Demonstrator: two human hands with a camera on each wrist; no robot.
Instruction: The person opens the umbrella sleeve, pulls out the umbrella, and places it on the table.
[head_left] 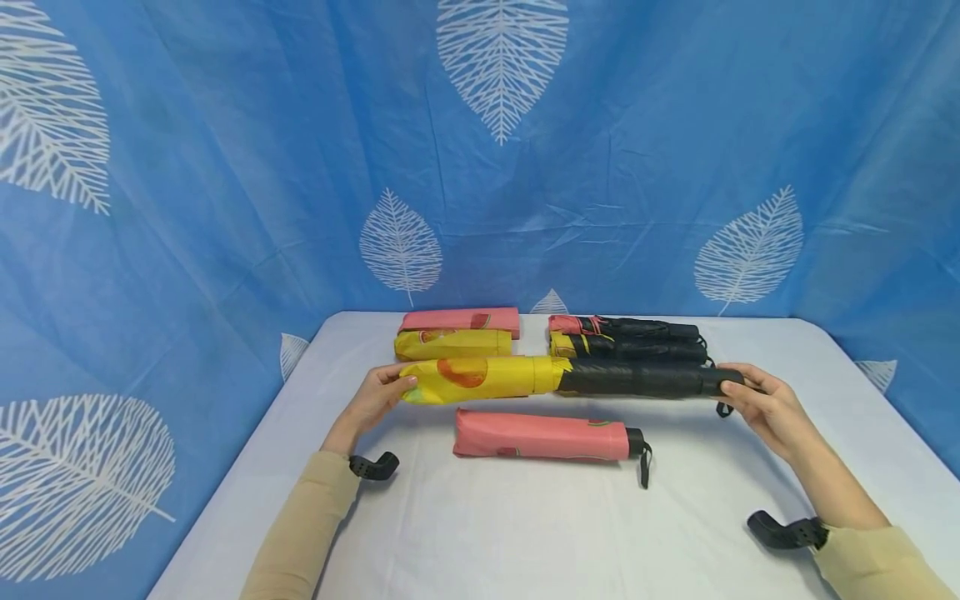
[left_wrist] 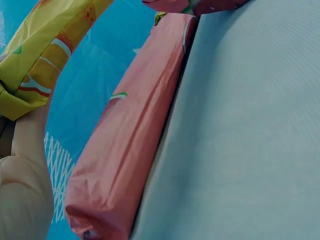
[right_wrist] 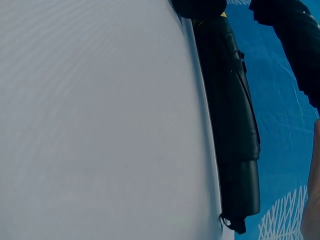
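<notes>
My left hand (head_left: pixel 375 396) pinches the left end of a yellow fruit-print umbrella cover (head_left: pixel 468 379). In the left wrist view, the hand (left_wrist: pixel 25 195) is beneath the cover's crumpled end. The folded black-and-yellow umbrella (head_left: pixel 637 378) is in line with the cover, its left end at the cover's mouth. My right hand (head_left: pixel 761 404) grips its black handle end between thumb and fingers. Both pieces stretch level between the hands. Nearer me lies a pink covered umbrella (head_left: pixel 540 436) with a black handle and strap.
Behind the held pieces, a pink cover (head_left: pixel 457 319) and a yellow cover (head_left: pixel 450 342) lie at the left. Two folded umbrellas, one pink-and-black (head_left: pixel 645 328) and one yellow-and-black (head_left: pixel 652 348), lie at the right. The white table (head_left: pixel 510 533) meets a blue leaf-print curtain (head_left: pixel 600 167) at the back.
</notes>
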